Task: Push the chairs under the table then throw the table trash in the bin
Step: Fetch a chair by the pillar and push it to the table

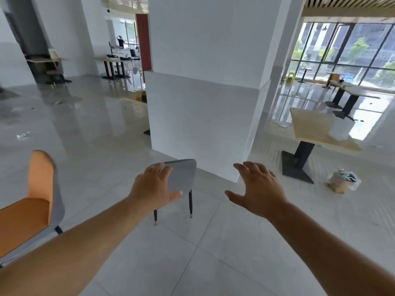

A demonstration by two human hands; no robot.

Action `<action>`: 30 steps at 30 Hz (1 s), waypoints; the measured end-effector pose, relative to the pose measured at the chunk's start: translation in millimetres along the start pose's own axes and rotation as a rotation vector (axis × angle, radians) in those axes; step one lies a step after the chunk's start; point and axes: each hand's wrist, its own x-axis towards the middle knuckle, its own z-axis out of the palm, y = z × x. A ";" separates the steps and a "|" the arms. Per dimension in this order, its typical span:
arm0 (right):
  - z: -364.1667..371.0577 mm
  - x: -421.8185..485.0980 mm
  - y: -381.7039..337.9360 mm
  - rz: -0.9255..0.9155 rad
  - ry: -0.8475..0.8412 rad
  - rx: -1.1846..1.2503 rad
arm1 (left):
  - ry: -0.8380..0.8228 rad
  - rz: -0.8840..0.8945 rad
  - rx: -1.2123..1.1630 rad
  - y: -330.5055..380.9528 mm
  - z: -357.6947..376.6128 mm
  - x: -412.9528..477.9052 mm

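Note:
A grey-backed chair point(183, 176) stands on the tiled floor in front of me, its back toward me and two dark legs showing below. My left hand point(155, 188) grips the left part of its backrest, fingers over the top edge and thumb across the back. My right hand point(257, 189) hovers open to the right of the chair, fingers spread, touching nothing. An orange chair with a grey shell point(32, 201) sits at the left edge. A light wooden table point(316, 133) on a black pedestal stands at the right. A bin lined with a clear bag point(342, 180) sits on the floor beside the table's base.
A large white pillar point(205, 92) rises just behind the grey chair. More tables stand far off at the right by the windows point(350, 92) and at the back left point(113, 63). A person stands in the far room. Small litter point(22, 135) lies on the floor at left.

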 end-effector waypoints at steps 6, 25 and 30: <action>86.0 153.6 42.2 -0.159 -0.073 0.134 | -0.081 -0.220 0.011 -13.1 55.9 100.6; 396.7 510.6 7.8 -0.375 -0.403 0.182 | -0.344 -0.396 -0.193 -166.6 296.8 395.9; 478.2 554.3 -5.5 -0.420 -0.561 0.190 | -0.502 -0.376 -0.230 -211.0 366.8 436.6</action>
